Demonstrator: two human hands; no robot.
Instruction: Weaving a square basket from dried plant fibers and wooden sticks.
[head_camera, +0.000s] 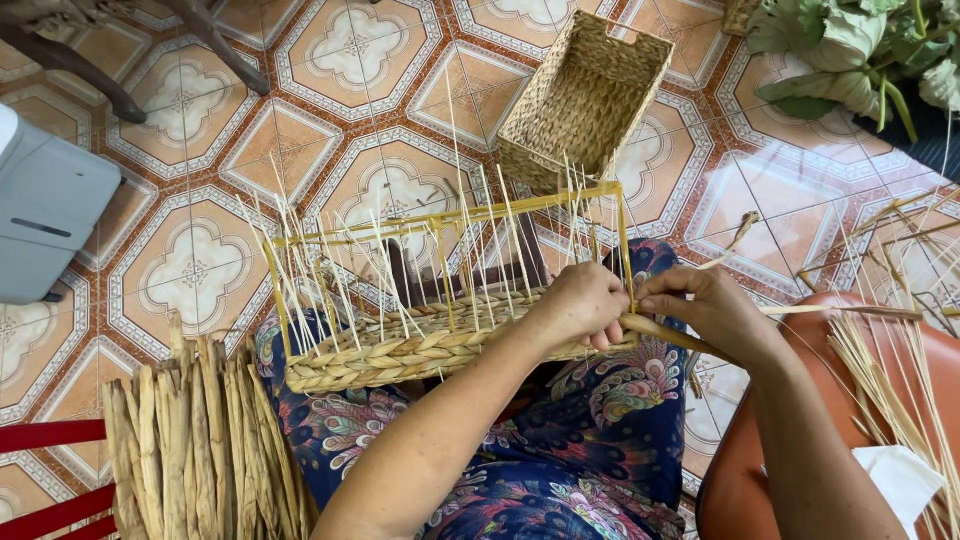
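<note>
Weaving in hand: half-made basket (400, 350) on a yellow frame (450, 215) rests across the lap, left hand (580, 305) curled against its right end, right hand (705, 310) pinching a flat fibre strand (665, 333) just beside it. Risk, as judged: the strand may slacken or split, and the thin upright stakes (400, 270) may snap if tugged. Fingertips and the weaving point are hidden behind the knuckles; the finished basket (585, 95) and dried bundle (200, 440) are cut off or partly seen.
</note>
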